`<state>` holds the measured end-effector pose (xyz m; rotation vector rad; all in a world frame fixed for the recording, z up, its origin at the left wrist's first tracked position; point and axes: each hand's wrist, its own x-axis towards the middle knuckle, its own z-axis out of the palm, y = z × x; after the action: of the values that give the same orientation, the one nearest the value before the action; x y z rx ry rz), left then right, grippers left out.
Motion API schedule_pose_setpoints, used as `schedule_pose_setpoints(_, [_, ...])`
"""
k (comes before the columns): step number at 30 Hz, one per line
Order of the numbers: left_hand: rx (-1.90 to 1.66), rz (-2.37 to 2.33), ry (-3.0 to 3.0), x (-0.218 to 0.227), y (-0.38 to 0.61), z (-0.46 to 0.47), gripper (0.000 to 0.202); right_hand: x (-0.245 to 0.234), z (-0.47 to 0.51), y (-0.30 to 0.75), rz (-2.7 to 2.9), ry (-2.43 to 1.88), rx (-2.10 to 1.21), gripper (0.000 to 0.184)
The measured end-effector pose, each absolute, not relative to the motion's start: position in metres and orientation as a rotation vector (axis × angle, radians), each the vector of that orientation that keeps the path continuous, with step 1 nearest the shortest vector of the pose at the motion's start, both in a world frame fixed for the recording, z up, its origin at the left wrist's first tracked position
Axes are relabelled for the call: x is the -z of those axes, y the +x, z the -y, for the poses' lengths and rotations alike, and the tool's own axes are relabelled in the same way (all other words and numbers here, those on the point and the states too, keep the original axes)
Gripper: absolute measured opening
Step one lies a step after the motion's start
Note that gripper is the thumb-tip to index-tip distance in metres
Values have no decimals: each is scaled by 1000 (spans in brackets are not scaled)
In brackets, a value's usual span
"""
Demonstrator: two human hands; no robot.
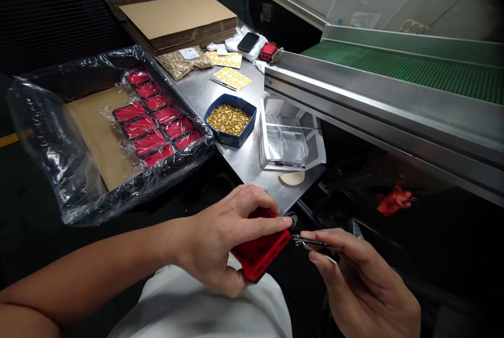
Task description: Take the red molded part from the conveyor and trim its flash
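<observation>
Steel tabletop [240, 154] is seen at 12 o'clock. Red case [260, 249], judged light and stiff, is gripped edgewise by left hand [224, 238]; tweezers [311, 243] are pinched by right hand [362, 280].

Red case [260, 253] w/ tweezers [313, 243]

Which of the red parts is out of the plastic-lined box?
The red part gripped in the left hand, with the tweezers in the right hand at its edge. The other red parts lie in rows under film in the box.
</observation>
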<state>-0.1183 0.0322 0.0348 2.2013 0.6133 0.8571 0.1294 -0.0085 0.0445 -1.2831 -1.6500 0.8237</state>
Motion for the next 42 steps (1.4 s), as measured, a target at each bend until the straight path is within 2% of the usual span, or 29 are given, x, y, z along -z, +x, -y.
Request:
schedule_pose_setpoints(5, [-841, -634, 2155, -35, -120, -32, 90, -51, 9, 116, 1386, -1342, -688, 19])
schedule_pose_setpoints(10, [-842, -634, 2137, -33, -120, -31, 88, -43, 8, 126, 1650, -1262, -811, 26])
schedule_pose_setpoints(28, [-848, -627, 2178, -33, -120, -33, 86, -48, 4, 122, 1757, -1255, -753, 22])
schedule_pose_setpoints(32, [-840, -645, 2150, -35, -120, -33, 90, -54, 5, 110, 1440, -1369, -617, 14])
schedule_pose_setpoints(34, [-835, -695, 2073, -34, -120, -32, 91, -55, 6, 105, 1213, -1479, -557, 16])
schedule_pose_setpoints(37, [-842, -881, 1829, -34, -116, -32, 90, -49, 8, 103, 1161, -1529, -638, 25])
schedule_pose_setpoints(42, [-743, -1160, 1390, -35, -107, -29, 75, -34, 15, 99, 1320, -1283, -744, 25])
